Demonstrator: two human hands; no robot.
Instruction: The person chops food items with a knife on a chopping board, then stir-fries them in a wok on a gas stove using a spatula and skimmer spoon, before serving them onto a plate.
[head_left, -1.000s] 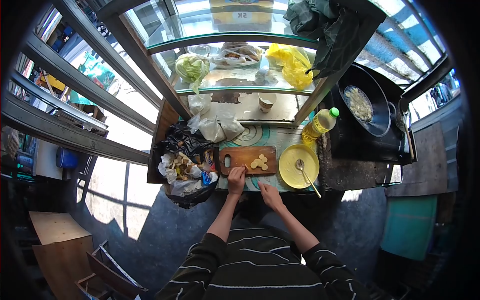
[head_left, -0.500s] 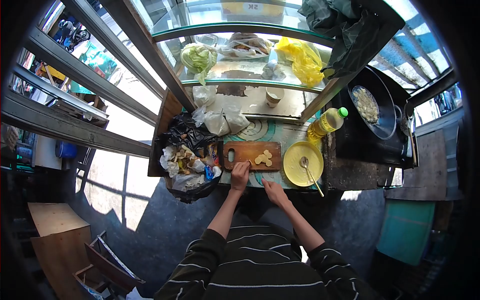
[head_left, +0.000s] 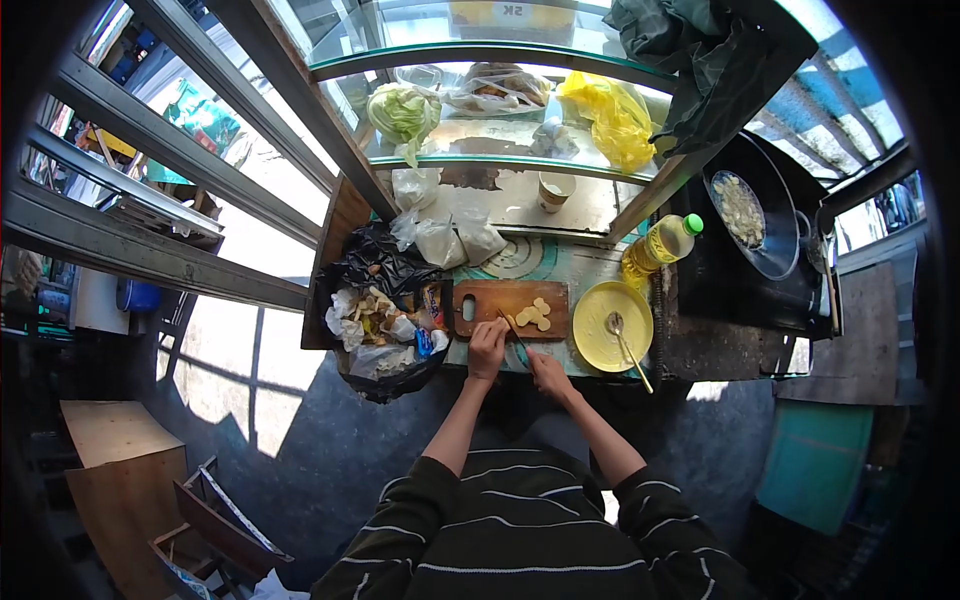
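Note:
A brown wooden cutting board (head_left: 484, 296) with a handle slot lies on the counter, bearing several pale yellow round slices (head_left: 534, 315). At the board's front edge my left hand (head_left: 487, 350) is closed on a small piece, mostly hidden by the fingers. My right hand (head_left: 549, 374) grips a knife (head_left: 517, 334), whose thin blade slants up and left over the board, beside my left fingertips. Just right of the board stands a yellow plate (head_left: 591, 332) with a spoon (head_left: 626, 352) in it.
A black bag of scraps (head_left: 385, 325) is left of the board. An oil bottle (head_left: 660, 248) with a green cap stands behind the plate. A dark wok (head_left: 785, 240) sits at the right. Behind the board are white plastic bags (head_left: 440, 240) and a glass shelf holding cabbage (head_left: 404, 115).
My right hand has turned and the knife blade now shows over the board, close to my left fingers. The whole view has shifted slightly.

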